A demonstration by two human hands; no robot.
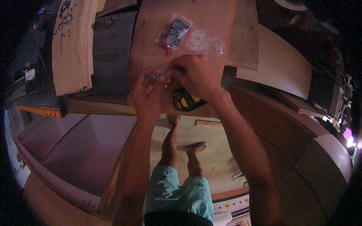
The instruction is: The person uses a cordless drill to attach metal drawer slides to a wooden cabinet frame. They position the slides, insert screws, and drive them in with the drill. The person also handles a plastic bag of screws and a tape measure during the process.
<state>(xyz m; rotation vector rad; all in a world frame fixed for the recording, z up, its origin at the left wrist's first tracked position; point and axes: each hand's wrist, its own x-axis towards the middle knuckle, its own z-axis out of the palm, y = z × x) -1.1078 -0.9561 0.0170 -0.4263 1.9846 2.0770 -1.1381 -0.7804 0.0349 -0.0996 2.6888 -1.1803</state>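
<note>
My left hand (148,90) is closed, its fingers curled round a small clear, shiny packet (158,74) that looks like plastic. What lies inside the packet is too small to make out. Close against it, my right hand (196,73) is bent over with its thumb and fingers pinched together; anything between those fingertips is hidden. Under my right wrist rests a black and yellow tape measure (187,101) on the reddish-brown board. Beyond my hands lie a clear bag with dark and red contents (175,34) and a crumpled clear plastic bag (203,41).
The reddish-brown board (151,41) spans the middle. Stacked wooden panels (73,49) with handwritten marks stand at the left, and more boards (277,60) lie to the right. An open pale cabinet carcass (79,150) is at lower left. A thin cable (286,160) runs at lower right.
</note>
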